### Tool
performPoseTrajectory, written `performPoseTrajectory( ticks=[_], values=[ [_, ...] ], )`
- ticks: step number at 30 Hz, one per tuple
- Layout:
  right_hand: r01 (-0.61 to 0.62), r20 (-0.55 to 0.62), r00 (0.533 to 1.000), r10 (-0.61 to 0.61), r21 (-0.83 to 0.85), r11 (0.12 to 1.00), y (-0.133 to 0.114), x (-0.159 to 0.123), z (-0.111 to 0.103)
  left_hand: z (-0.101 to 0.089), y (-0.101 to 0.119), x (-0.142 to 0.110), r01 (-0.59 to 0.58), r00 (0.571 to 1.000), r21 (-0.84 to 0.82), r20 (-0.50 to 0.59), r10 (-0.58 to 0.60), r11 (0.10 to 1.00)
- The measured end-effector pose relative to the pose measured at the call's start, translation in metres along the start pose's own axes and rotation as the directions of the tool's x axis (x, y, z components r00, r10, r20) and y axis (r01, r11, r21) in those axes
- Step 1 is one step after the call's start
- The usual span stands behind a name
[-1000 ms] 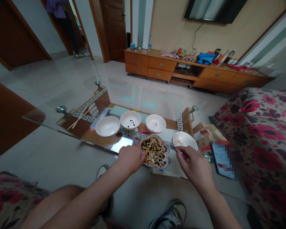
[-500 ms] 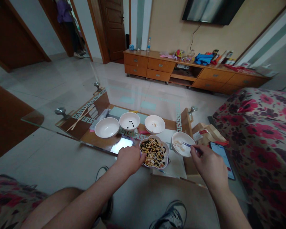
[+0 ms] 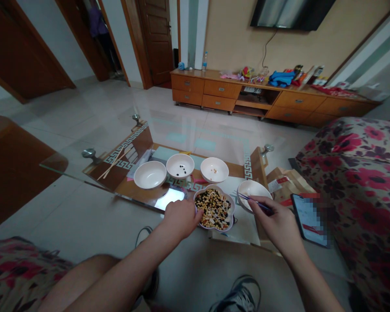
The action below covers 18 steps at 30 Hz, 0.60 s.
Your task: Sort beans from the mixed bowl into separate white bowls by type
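Observation:
My left hand (image 3: 182, 219) rests curled against the rim of a flower-shaped lilac bowl (image 3: 213, 209), which is heaped with yellow soybeans, black beans and pale pieces. My right hand (image 3: 277, 225) holds thin dark chopsticks (image 3: 255, 202), their tips over the left rim of a white bowl (image 3: 254, 195). Farther off stand several more white bowls: one (image 3: 180, 166) holds a few black beans, another (image 3: 214, 170) a few tan beans, and the third (image 3: 150, 174) shows no contents.
The bowls stand on a glass-topped table (image 3: 91, 167) with a wooden lower shelf. A pixelated phone (image 3: 308, 221) and a paper bag (image 3: 287, 184) lie to the right, beside a floral sofa (image 3: 360, 186). A person stands far off in a doorway (image 3: 99, 26).
My right hand has shifted slightly left, bringing the chopstick tips from inside the white bowl to its left rim. My left hand stays at the lilac bowl.

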State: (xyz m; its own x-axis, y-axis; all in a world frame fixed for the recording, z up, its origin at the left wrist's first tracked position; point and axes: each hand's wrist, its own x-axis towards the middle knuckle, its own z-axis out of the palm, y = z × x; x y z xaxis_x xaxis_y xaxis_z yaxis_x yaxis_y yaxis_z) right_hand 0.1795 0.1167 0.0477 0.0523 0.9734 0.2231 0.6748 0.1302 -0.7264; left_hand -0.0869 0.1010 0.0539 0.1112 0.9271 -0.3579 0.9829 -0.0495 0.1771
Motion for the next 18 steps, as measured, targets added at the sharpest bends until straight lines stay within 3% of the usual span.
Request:
performPoseTrajectory(
  ticks=[5,9,12,15,18],
  values=[
    [-0.042,0.096,0.995,0.032,0.11,0.993,-0.006,-0.003,0.011,-0.001,0.001,-0.001,0.003,1.0,-0.013,-0.004,-0.003,1.0],
    [-0.078,0.109,0.993,0.053,0.24,0.968,-0.01,-0.002,0.014,0.002,-0.001,0.0,-0.005,1.0,-0.006,-0.001,0.005,1.0],
    [-0.115,0.14,0.987,0.076,0.298,0.948,-0.014,-0.002,0.015,0.003,-0.003,0.0,-0.012,0.992,0.024,-0.129,0.015,1.0],
    [-0.133,0.226,0.972,0.058,0.336,0.933,-0.019,-0.004,0.016,-0.003,-0.001,-0.001,-0.071,0.925,0.016,-0.373,0.072,0.997],
    [-0.123,0.313,0.95,0.001,0.369,0.921,-0.027,-0.009,0.02,-0.011,0.005,-0.004,-0.372,0.847,-0.128,-0.452,0.279,0.92]
  ],
)
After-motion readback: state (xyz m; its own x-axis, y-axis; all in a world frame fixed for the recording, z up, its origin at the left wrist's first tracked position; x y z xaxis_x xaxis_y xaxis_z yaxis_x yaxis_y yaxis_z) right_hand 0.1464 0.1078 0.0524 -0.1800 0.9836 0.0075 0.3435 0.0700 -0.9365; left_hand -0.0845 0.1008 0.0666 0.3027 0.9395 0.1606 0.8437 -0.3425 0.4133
